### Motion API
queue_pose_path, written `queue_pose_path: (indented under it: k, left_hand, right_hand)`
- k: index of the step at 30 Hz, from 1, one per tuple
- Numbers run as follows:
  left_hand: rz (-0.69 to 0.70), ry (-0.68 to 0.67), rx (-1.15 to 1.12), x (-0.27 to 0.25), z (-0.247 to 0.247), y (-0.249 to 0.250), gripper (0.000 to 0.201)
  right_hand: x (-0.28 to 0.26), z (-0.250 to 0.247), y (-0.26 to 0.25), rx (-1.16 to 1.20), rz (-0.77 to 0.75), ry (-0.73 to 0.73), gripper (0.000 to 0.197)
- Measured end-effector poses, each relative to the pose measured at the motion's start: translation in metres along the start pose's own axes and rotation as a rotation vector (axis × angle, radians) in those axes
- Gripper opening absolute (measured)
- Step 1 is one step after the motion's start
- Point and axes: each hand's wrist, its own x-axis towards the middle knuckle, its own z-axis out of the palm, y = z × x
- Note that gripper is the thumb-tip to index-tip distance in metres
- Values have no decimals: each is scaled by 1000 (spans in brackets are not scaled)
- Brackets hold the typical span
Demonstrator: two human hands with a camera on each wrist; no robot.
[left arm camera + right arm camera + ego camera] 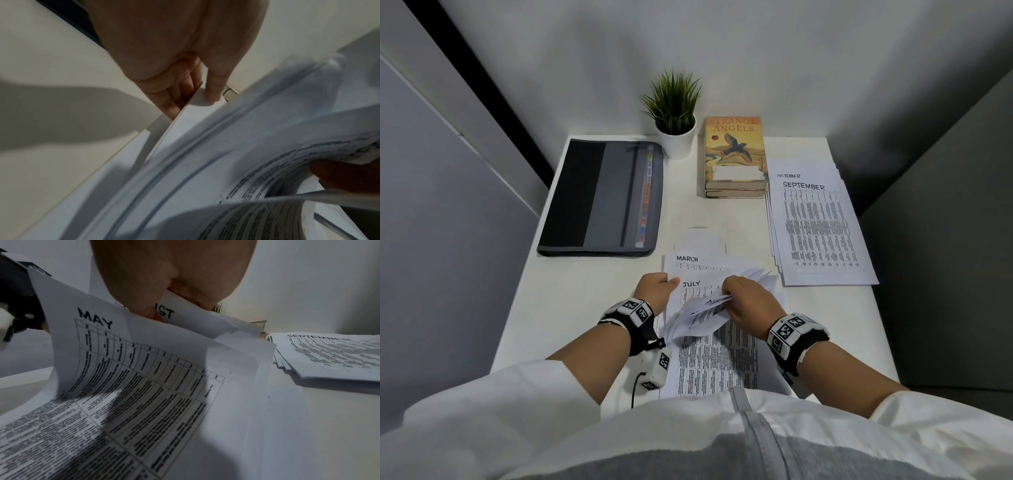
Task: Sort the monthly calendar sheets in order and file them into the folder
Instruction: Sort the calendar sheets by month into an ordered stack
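An unsorted bundle of white calendar sheets (717, 356) lies at the desk's near edge, with MARCH (688, 259) and JULY (691, 284) headings showing. My left hand (658, 287) pinches the bundle's upper left corner (202, 99), thumb on top. My right hand (748, 303) pinches and lifts the curled top edges of several sheets; the right wrist view shows the MAY sheet (131, 369) and a sheet ending in "ST" (167, 312) at the thumb. A sorted stack (820, 226) topped by SEPTEMBER, with OCTOBER peeking behind, lies at the right. The dark grey folder (602, 198) lies shut at the far left.
A potted green plant (675, 118) stands at the back of the white desk (571, 308). Stacked books (734, 156) sit beside it, left of the sorted stack. Grey walls close in the desk on three sides.
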Motion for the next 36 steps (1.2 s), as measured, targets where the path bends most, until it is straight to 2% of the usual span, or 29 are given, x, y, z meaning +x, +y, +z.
queue_pose_path:
  k: [3,5,6,8,12,15,16,20,23,24,27,29,32,36]
  left_hand:
    - [-11,-2,-7,1,1,-1,44]
    - [-4,-31,-16,-1,1,1,16]
    - [-9,-46,-25,-1,1,1,13]
    - [-23,-48,-44,-1,2,1,21]
    - [-8,-44,-50,-2,1,2,22]
    - [2,-11,-60,-2,0,-1,48]
    - [6,0,-63,0,0,-2,50]
    - [10,-4,-59,3,2,-2,47]
    - [15,-24,-47,1,3,-1,17]
    - [7,-44,-68,0,4,-1,13]
    - [-8,-51,-96,-2,5,2,28]
    - [5,-26,-69,-2,3,1,14]
    - [18,-10,-51,1,1,-4,40]
    - [26,-9,-43,2,2,-6,44]
  right_hand:
    - [0,-1,-1,18,-1,-12,9]
    - [1,-1,-1,31,1,-20,12]
    - [2,-2,-1,38,-1,-19,13]
    - [2,-1,-2,50,-1,-20,14]
    - [2,0,0,36,30,-29,15]
    - [0,-1,-1,26,33,-23,9]
    - [0,-1,-1,18,33,-25,7]
    - [3,1,1,1,21,-30,10]
    - [5,4,0,12,6,-23,26]
    - [5,4,0,13,9,-23,28]
    - [3,3,-3,12,28,-27,17]
    - [1,1,-4,17,43,-28,10]
    - [0,0,-3,15,49,-20,8]
    - [-1,0,-3,14,26,-6,10]
